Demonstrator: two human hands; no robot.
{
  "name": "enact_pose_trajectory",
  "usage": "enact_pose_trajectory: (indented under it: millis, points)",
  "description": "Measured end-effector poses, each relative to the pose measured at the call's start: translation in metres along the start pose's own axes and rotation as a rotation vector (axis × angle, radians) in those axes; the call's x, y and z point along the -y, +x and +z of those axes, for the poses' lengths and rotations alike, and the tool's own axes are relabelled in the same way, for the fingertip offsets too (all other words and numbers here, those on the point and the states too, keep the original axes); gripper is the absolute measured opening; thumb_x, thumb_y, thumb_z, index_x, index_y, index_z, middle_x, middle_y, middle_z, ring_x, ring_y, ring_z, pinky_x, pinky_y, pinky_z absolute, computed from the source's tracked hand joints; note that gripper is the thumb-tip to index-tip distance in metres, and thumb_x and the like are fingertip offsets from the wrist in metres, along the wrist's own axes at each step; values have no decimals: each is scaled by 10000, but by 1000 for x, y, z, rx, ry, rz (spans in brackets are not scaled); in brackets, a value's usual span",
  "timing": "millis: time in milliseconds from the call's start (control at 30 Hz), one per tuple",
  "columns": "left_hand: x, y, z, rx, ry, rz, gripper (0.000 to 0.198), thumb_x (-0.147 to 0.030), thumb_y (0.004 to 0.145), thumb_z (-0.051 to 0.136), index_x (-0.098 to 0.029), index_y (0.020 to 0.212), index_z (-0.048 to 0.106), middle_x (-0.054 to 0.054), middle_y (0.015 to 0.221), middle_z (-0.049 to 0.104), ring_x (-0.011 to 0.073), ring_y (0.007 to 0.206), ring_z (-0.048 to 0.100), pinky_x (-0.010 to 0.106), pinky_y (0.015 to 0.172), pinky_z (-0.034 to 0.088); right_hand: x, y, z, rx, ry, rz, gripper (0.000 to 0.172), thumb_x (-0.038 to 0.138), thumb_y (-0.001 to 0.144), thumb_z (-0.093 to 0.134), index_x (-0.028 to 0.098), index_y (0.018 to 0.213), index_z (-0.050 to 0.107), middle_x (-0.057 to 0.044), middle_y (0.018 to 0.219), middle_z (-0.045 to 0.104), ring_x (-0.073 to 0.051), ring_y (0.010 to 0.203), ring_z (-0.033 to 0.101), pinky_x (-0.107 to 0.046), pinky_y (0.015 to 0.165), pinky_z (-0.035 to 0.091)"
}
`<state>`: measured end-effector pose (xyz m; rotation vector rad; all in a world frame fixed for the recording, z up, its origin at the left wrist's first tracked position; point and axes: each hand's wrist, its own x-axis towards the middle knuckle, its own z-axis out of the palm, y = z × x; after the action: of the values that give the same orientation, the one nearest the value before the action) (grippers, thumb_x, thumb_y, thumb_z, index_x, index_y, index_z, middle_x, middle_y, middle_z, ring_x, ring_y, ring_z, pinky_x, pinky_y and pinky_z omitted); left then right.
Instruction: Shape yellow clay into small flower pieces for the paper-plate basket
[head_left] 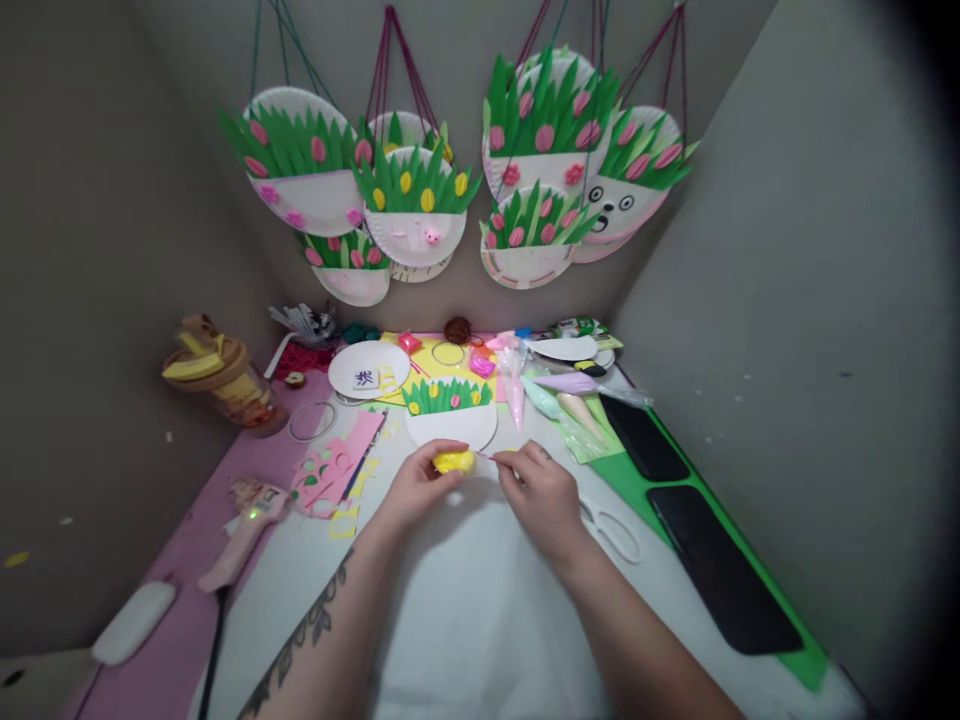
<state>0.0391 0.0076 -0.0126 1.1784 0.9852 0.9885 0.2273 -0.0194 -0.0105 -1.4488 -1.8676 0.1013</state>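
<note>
My left hand [429, 478] is closed around a small bright yellow lump [454, 462] that looks shiny, like soft clay in see-through wrap. Thumb and fingers grip it from the left. Facing it, my right hand [537, 487] pinches a thin, pinkish sliver [484, 457] that points toward the lump; its kind is too small to make out. Just beyond both hands lies a cut paper plate [451, 430] with green paper grass and yellow and pink paper buds. White-handled scissors [616, 533] lie beside my right wrist, partly hidden by it.
At left are a glue gun [251, 530], pink paper scraps [330, 470] and a lidded cup [225, 385]. Piping bags [551, 400] and a white plate [369, 369] lie farther back. Two black pads [720, 565] line the right edge. Decorated plates [416, 225] hang above on strings.
</note>
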Motion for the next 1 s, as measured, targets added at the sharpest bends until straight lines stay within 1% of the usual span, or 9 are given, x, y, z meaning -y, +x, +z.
enact_pose_trajectory:
  millis: [167,367,433,567,667,733,800,867,1000]
  points:
    - [3,1,2,-6,20,43,367,-321,662,748,-189,995,673,71,1008,645,191,865,594,286,761,452,0,0,2,7,-64,9,205,156,841,514,247,887,692,-19,781,625,-149,710,603,-245,670,421]
    - [1,1,2,18,96,105,301,-290,696,717,-188,977,686,83,1040,634,215,950,592,298,806,457,-2,0,6,53,-82,42,196,168,832,526,250,852,702,-22,775,621,-160,722,601,-252,645,406]
    - [0,1,2,15,93,98,305,-294,695,718,-185,978,685,86,1034,639,218,942,598,303,802,461,-3,1,7,73,9,89,197,168,822,527,246,837,707,-22,772,622,-158,719,598,-254,651,412]
    - [0,0,2,7,41,50,357,-326,674,734,-180,994,677,88,1021,650,210,878,611,306,762,472,-6,7,5,160,335,234,160,201,784,554,227,770,712,-13,734,623,-151,716,589,-254,661,430]
    - [1,-1,0,32,3,12,380,-332,664,745,-179,1003,668,76,991,656,181,811,607,282,719,467,-8,12,3,259,613,399,123,262,734,608,198,732,713,-15,728,636,-152,698,582,-257,641,432]
    - [2,-2,-1,59,-36,-7,386,-329,658,753,-189,1005,663,57,960,660,159,773,599,264,699,458,-9,14,1,319,801,530,129,296,681,657,178,703,704,-10,691,635,-142,645,565,-255,609,421]
    - [3,-3,-1,86,-82,-18,385,-322,651,761,-199,1003,662,40,937,662,145,758,593,249,693,451,-9,15,0,363,949,621,142,300,622,700,167,672,694,3,642,626,-131,606,546,-252,595,407]
    - [4,-3,-1,96,-102,-15,375,-314,647,767,-200,990,666,35,940,660,141,771,592,240,699,448,-8,16,-1,384,1018,650,148,291,585,725,163,651,690,12,618,620,-123,595,537,-252,601,397]
    - [6,-3,0,88,-89,-7,363,-321,640,772,-193,968,683,48,972,658,154,800,596,251,717,453,-6,17,-3,401,1037,641,154,291,579,739,156,636,694,17,614,612,-113,596,526,-248,611,381]
